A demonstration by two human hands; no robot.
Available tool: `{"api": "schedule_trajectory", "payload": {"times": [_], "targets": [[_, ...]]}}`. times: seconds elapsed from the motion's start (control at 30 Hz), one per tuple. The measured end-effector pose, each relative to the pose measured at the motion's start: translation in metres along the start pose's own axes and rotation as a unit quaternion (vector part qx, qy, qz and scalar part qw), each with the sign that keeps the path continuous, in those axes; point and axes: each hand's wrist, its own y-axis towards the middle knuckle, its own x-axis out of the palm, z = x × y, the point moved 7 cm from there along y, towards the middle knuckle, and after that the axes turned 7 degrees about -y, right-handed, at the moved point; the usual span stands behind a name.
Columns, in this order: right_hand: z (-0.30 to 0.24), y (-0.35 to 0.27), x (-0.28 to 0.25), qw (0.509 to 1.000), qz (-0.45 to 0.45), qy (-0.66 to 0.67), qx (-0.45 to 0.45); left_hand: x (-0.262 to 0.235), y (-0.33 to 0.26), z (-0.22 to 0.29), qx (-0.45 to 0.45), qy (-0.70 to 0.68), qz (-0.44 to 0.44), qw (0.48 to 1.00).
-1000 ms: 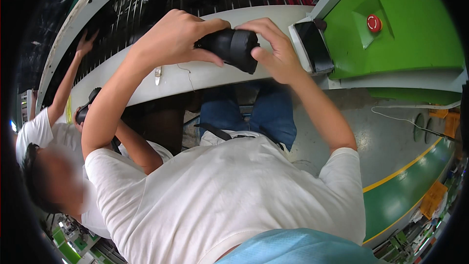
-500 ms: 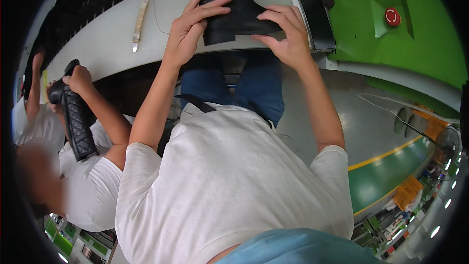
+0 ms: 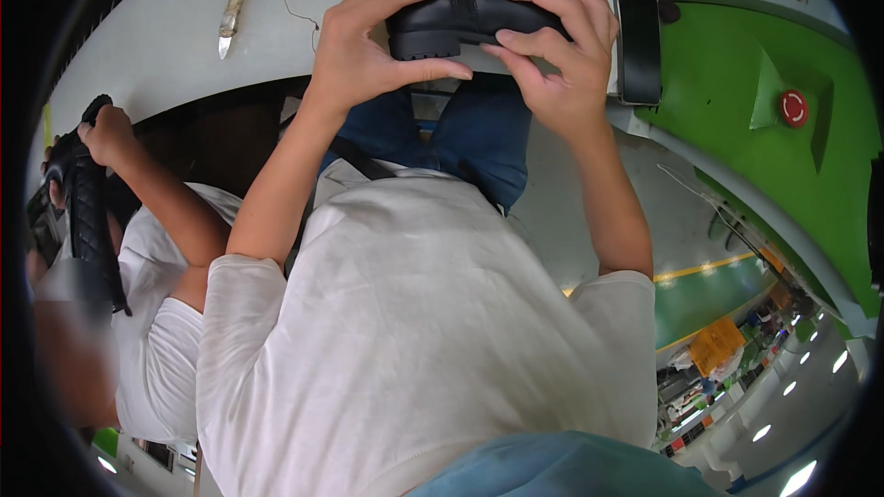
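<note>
A black ankle-high or taller boot lies at the table's front edge, its chunky heel toward the left and its sole facing me; the top runs out of view. My left hand grips it at the heel end, fingers spread over the upper and thumb stretched along below the heel. On the toe end rests my right hand, its fingers over the toe, while the thumb and forefinger come close together at the sole's edge. The far side of the boot is hidden.
On the pale table lies a knife-like tool with a wrapped handle, beside a thin thread. A dark phone-like slab stands right of my hand. Further right is a green machine with a red button. At left a co-worker holds another boot.
My view has shifted, so the table and machine sit differently. The left thumb has come down below the heel, and my right fingers have curled in closer to the sole.
</note>
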Motion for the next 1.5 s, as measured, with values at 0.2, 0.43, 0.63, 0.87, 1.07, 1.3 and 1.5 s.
{"api": "schedule_trajectory", "payload": {"times": [0.2,0.43,0.63,0.87,1.07,1.3,1.5], "targets": [[0.017,0.018,-0.002,0.97,-0.085,0.142,0.179,0.001,0.002,0.0,0.008,0.011,0.012,1.0],[0.018,0.018,-0.005,0.965,-0.071,0.125,0.221,-0.002,0.004,0.004,0.028,0.015,0.018,0.999],[0.018,0.031,-0.035,0.972,-0.121,0.07,0.19,-0.005,0.004,0.02,0.006,0.093,-0.006,0.996],[-0.051,0.066,-0.05,0.992,0.014,0.086,-0.087,0.0,-0.011,0.05,0.063,-0.139,0.14,0.978],[-0.036,0.008,-0.038,0.997,-0.065,0.029,0.038,-0.018,-0.068,0.01,-0.06,-0.001,0.151,0.987],[-0.044,-0.028,-0.009,0.999,0.012,-0.049,-0.002,-0.007,-0.036,0.047,0.034,0.118,0.05,0.991],[-0.041,-0.018,0.0,0.999,-0.002,-0.021,-0.034,0.013,-0.022,0.044,0.047,0.168,0.014,0.985]]}}
